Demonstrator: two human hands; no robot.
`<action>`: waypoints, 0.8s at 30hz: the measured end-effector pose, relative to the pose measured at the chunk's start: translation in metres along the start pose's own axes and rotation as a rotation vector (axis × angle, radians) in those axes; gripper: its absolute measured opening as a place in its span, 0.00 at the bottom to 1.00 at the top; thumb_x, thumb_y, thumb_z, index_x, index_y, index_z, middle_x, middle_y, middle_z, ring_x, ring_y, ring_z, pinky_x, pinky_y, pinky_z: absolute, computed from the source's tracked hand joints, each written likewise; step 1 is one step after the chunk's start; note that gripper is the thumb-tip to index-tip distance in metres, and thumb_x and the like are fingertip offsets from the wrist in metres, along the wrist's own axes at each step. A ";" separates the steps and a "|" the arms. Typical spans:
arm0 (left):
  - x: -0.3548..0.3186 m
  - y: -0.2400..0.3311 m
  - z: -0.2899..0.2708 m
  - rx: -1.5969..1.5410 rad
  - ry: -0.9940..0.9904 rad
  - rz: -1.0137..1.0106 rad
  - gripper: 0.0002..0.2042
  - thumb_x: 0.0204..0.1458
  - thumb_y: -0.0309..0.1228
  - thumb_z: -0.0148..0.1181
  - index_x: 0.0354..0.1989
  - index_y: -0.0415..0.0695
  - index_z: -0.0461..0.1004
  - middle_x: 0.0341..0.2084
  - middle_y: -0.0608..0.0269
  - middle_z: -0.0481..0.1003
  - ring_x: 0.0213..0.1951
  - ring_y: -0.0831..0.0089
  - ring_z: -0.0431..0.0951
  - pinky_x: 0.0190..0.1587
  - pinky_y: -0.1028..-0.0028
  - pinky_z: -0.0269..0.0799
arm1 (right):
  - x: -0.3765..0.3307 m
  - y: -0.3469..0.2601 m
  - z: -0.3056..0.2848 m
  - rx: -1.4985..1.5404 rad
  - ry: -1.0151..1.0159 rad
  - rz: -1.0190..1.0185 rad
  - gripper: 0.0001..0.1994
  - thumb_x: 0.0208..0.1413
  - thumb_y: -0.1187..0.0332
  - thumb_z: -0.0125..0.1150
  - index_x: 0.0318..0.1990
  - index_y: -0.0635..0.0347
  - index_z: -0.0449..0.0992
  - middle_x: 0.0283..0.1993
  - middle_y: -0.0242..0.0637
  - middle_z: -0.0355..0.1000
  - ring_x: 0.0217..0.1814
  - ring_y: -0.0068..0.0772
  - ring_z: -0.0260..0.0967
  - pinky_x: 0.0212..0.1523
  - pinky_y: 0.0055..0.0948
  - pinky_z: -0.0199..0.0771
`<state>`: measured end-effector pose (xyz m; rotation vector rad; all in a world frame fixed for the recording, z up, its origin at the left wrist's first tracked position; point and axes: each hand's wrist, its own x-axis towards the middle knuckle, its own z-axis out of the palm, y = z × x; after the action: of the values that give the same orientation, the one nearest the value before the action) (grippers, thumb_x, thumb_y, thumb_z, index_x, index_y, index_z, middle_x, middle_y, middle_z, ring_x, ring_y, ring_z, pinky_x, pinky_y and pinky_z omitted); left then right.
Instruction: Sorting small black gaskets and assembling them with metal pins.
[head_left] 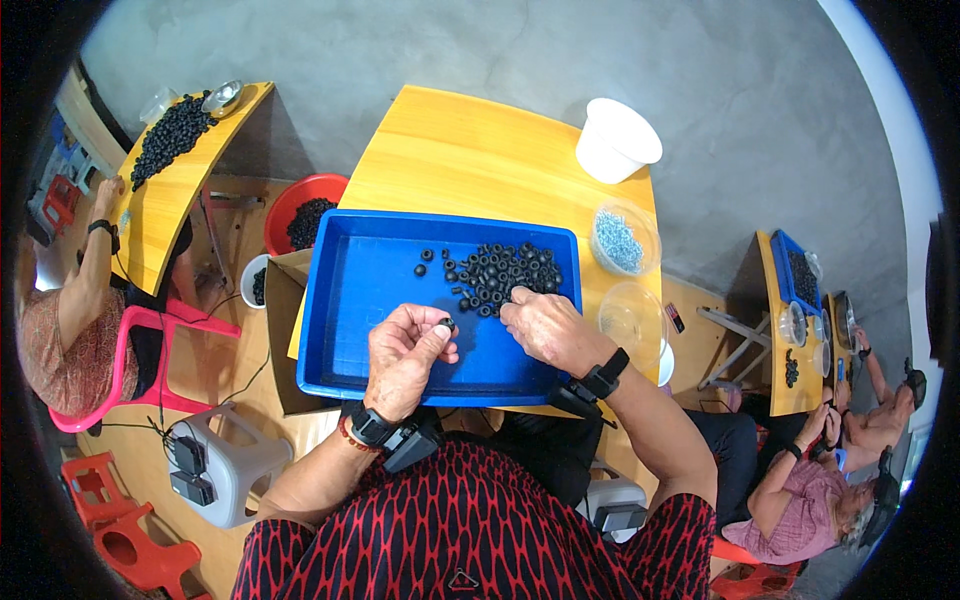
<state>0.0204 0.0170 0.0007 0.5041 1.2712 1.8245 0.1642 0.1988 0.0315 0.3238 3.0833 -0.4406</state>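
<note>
A blue tray (340, 300) rests on the yellow table in front of me. A heap of small round black plastic caps (505, 272) lies in its right half, with a few loose ones to the left. Over the tray's front part, my left hand (405, 355) pinches one small black cap (447, 324) between thumb and fingers. My right hand (555, 328) reaches down to the heap's near edge, its fingers drawn together; what they hold, if anything, is hidden.
Right of the tray stand a clear tub of small light-blue parts (618, 240), another clear tub (632, 318) and a white bucket (615, 145). A red basin (300, 205) of black parts is on the left. People sit at tables on both sides.
</note>
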 end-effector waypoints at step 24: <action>0.000 0.003 0.002 -0.037 -0.038 -0.031 0.07 0.57 0.24 0.60 0.42 0.36 0.72 0.33 0.54 0.79 0.29 0.73 0.79 0.33 0.73 0.80 | 0.000 0.010 0.004 0.053 0.062 0.041 0.04 0.49 0.74 0.59 0.33 0.60 0.75 0.35 0.46 0.71 0.38 0.51 0.73 0.39 0.45 0.77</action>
<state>0.0204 0.0180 0.0042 0.4940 1.2113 1.8012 0.1658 0.2072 0.0252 0.4086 3.1223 -0.5221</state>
